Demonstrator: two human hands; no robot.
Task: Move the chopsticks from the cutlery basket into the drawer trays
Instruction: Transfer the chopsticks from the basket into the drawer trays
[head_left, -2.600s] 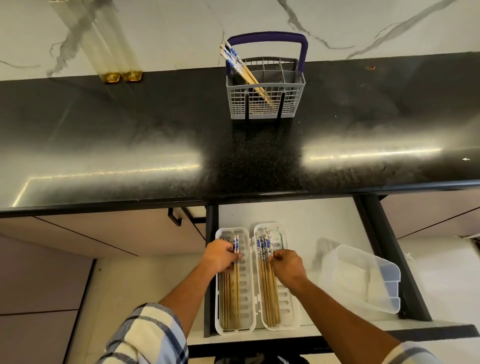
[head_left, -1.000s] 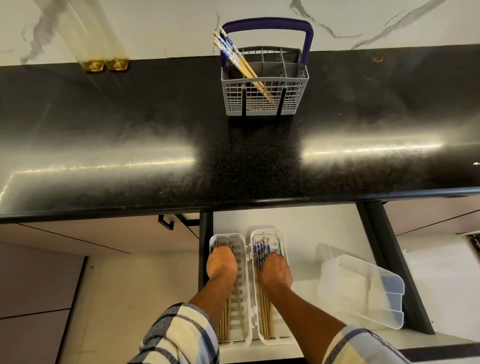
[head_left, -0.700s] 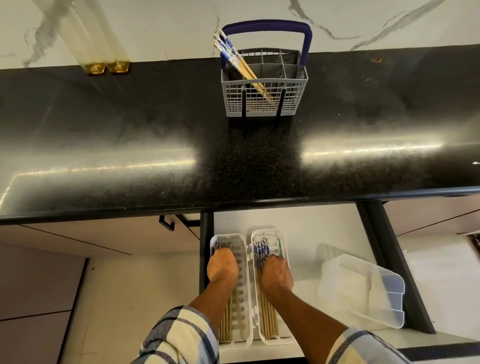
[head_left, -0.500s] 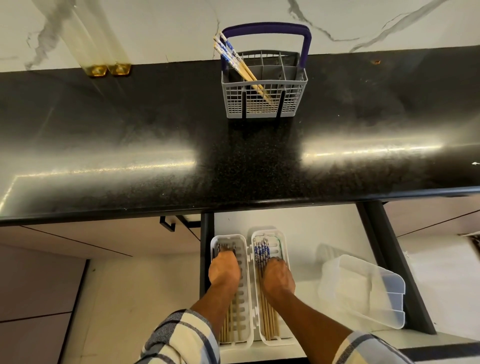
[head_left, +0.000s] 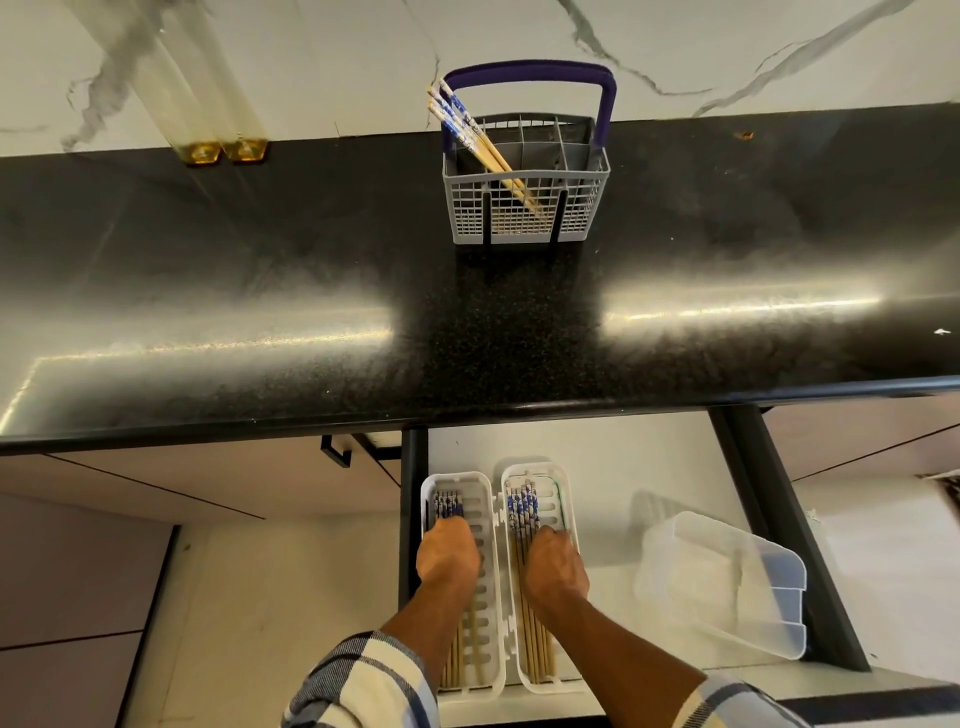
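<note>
A grey cutlery basket (head_left: 524, 218) with a purple handle stands at the back of the black counter and holds a few blue-tipped bamboo chopsticks (head_left: 467, 130) leaning left. Below, in the open drawer, two white slotted trays lie side by side. The left tray (head_left: 491, 519) holds chopsticks (head_left: 448, 505), and my left hand (head_left: 448, 553) is curled down over them. The right tray (head_left: 566, 499) holds a bundle of chopsticks (head_left: 522, 506) under my right hand (head_left: 553, 564), also curled on them. My fingertips are hidden beneath both hands.
A clear plastic container (head_left: 727, 587) sits tilted in the drawer to the right of the trays. The drawer's dark side rail (head_left: 779, 519) runs along its right. Two amber glass bases (head_left: 223, 150) stand at the counter's back left against the marble wall.
Both hands have slid a little toward me along the trays, so more of the blue chopstick ends shows beyond my knuckles. The basket has not moved.
</note>
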